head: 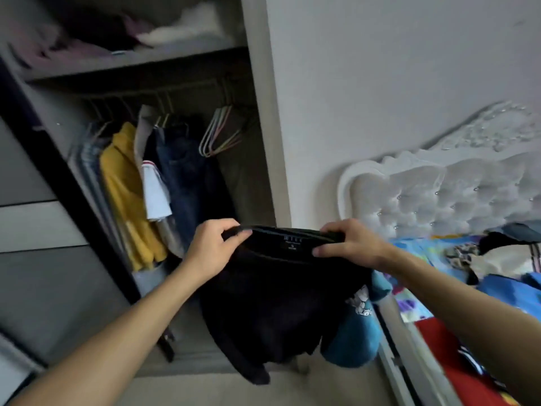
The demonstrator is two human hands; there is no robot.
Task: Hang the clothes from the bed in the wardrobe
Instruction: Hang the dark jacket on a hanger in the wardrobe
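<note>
A black garment [272, 312] hangs in front of me, held up by its neckline with the size label showing. My left hand [213, 250] grips the left side of the collar and my right hand [351, 244] grips the right side. Behind it stands the open wardrobe [263, 127], its rail carrying a yellow top [126, 194], a white piece and dark blue clothes. A bunch of empty hangers [219, 133] hangs at the rail's right end. On the bed [439, 317] at the right lie more clothes [497, 256].
A tufted white headboard [439, 194] stands against the wall at the right. Above the rail, the wardrobe's upper shelf [117, 58] holds folded clothes. A dark sliding door frame [73, 200] runs along the wardrobe's left side. A blue cushion [354, 338] sits beside the bed.
</note>
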